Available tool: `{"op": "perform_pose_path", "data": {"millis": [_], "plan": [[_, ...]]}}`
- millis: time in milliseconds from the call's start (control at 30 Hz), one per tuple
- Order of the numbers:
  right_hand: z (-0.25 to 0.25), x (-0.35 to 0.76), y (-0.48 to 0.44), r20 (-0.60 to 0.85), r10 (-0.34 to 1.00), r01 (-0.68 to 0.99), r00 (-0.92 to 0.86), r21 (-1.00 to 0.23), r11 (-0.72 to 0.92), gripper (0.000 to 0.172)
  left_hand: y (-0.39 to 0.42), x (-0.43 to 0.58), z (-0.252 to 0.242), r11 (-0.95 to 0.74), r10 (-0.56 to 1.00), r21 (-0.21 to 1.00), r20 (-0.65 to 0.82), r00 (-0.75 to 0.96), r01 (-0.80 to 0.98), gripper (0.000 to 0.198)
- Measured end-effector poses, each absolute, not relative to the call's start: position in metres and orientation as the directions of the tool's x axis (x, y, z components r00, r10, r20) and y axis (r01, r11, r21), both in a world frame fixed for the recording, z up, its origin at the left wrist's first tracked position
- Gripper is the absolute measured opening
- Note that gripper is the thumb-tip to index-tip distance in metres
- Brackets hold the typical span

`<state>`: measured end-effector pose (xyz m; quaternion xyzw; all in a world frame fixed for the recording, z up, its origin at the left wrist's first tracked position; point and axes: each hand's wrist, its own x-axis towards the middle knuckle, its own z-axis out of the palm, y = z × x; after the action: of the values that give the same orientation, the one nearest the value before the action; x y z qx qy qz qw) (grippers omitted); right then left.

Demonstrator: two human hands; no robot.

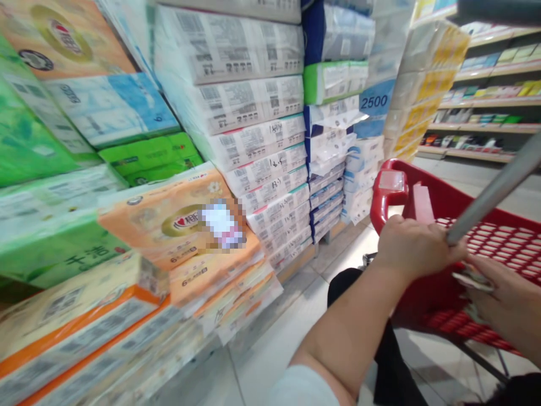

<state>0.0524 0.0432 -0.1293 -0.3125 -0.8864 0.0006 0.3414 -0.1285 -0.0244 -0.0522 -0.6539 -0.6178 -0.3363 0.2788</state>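
Two hands are held apart at the red shopping cart (386, 194): its grey pole (494, 192) is gripped by the left hand (416, 248), folded paper (471, 280) is pinched by the right hand (502, 299), and tissue packs (253, 141) are stacked leftward of it.

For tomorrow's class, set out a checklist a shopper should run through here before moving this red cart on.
1. Left hand closed on the grey bar: ok.
2. Right hand holding the folded flat item: ok, but what the item is: cannot tell.
3. Red shopping cart standing apart from the stacked tissue packs: ok.
4. Stacks upright: cannot tell, as the wide view bends them.
5. Label on the orange tissue pack: cannot tell, as a pixelated patch covers part of it.
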Motion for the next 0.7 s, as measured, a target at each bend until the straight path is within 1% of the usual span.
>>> {"op": "perform_pose_path", "data": {"millis": [100, 200, 233, 300, 333, 367, 400, 433, 500, 533, 600, 633, 700], "plan": [[-0.135, 0.061, 0.047, 0.603, 0.488, 0.493, -0.632, -0.174, 0.853, 0.057, -0.026, -0.129, -0.051, -0.055, 0.616, 0.032, 0.788, 0.008, 0.998, 0.041], [-0.149, 0.091, 0.06, 0.621, 0.505, 0.556, -0.6, -0.13, 0.821, 0.053, -0.027, -0.127, -0.05, -0.016, 0.618, 0.019, 0.786, -0.005, 1.0, 0.04], [-0.151, 0.1, 0.064, 0.62, 0.535, 0.598, -0.574, -0.129, 0.791, 0.048, -0.027, -0.126, -0.049, -0.003, 0.624, 0.014, 0.782, -0.009, 1.0, 0.04], [-0.148, 0.109, 0.065, 0.578, 0.62, 0.682, -0.53, -0.144, 0.717, 0.033, -0.026, -0.123, -0.047, 0.024, 0.641, 0.012, 0.767, -0.024, 1.0, 0.041], [-0.142, 0.107, 0.063, 0.541, 0.669, 0.717, -0.509, -0.163, 0.678, 0.025, -0.026, -0.121, -0.045, 0.038, 0.652, 0.015, 0.757, -0.036, 0.999, 0.042], [-0.135, 0.101, 0.058, 0.467, 0.711, 0.73, -0.526, -0.18, 0.659, 0.022, -0.026, -0.12, -0.044, 0.049, 0.666, 0.019, 0.745, -0.047, 0.999, 0.042], [-0.127, 0.092, 0.052, 0.427, 0.71, 0.702, -0.56, -0.21, 0.68, 0.025, -0.027, -0.118, -0.042, 0.058, 0.68, 0.022, 0.731, -0.056, 0.998, 0.042], [-0.12, 0.081, 0.046, 0.448, 0.678, 0.657, -0.583, -0.231, 0.717, 0.03, -0.027, -0.117, -0.04, 0.064, 0.693, 0.022, 0.719, -0.061, 0.998, 0.041], [-0.111, 0.062, 0.035, 0.546, 0.586, 0.567, -0.598, -0.229, 0.791, 0.043, -0.028, -0.114, -0.037, 0.071, 0.716, 0.017, 0.696, -0.062, 0.997, 0.041], [-0.111, 0.056, 0.033, 0.591, 0.558, 0.548, -0.583, -0.221, 0.807, 0.045, -0.028, -0.114, -0.036, 0.078, 0.725, 0.014, 0.686, -0.067, 0.997, 0.041], [-0.117, 0.058, 0.034, 0.634, 0.511, 0.518, -0.58, -0.198, 0.832, 0.047, -0.029, -0.112, -0.033, 0.097, 0.74, 0.011, 0.667, -0.08, 0.995, 0.042], [-0.121, 0.064, 0.037, 0.638, 0.511, 0.524, -0.576, -0.192, 0.83, 0.046, -0.029, -0.112, -0.032, 0.104, 0.749, 0.007, 0.657, -0.084, 0.995, 0.042], [-0.126, 0.081, 0.044, 0.608, 0.56, 0.572, -0.564, -0.202, 0.795, 0.039, -0.03, -0.111, -0.03, 0.134, 0.767, 0.001, 0.634, -0.105, 0.991, 0.044]]}}
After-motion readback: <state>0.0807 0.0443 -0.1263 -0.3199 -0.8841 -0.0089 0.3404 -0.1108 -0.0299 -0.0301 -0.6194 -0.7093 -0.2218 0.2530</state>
